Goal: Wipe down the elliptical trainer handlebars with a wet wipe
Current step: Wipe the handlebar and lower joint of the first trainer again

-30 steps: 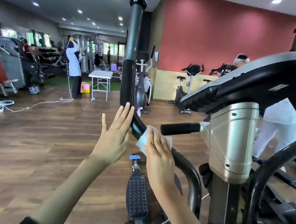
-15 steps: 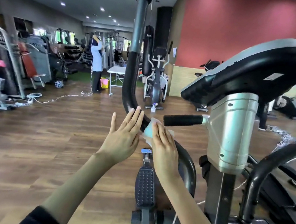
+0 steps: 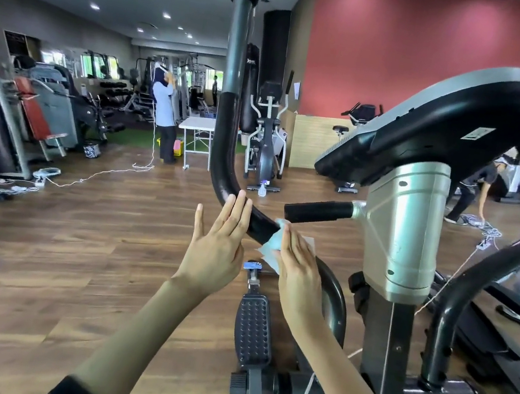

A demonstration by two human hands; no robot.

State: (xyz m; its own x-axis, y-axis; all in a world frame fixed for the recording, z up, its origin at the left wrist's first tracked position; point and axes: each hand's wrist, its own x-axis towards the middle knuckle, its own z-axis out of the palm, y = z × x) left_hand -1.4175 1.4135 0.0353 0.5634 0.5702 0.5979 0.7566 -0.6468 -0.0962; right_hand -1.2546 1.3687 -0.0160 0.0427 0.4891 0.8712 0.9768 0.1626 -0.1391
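Head view across a gym with a brown wood-plank floor (image 3: 39,265), a red wall (image 3: 408,50) at the back right and recessed ceiling lights. Farther back on the left, weight machines, a white folding table (image 3: 198,123) and, just beside it, a person in a pale blue top (image 3: 164,105), arms raised. On the floor, a white cable (image 3: 103,173) trailing that way and a small spray bottle (image 3: 262,190) near another trainer. Close in on the right, the elliptical's console (image 3: 448,123) tilted atop a silver column (image 3: 403,225), with a short black grip (image 3: 317,210) jutting left from it.

Left handlebar (image 3: 222,144): long axis upright from a capped top near the ceiling down to a bend, then curving right and downward toward the base, beside the studded pedal (image 3: 254,327).

Lays the left hand (image 3: 215,251) wide and flat, fingers straight and together, tips touching the bend, thumb apart. Presses the wet wipe (image 3: 273,244) onto the bar just below the bend with the right hand (image 3: 299,263), fingers straight over it, thumb hidden. Pale blue-white, crumpled round the bar, just under the short grip's tip.
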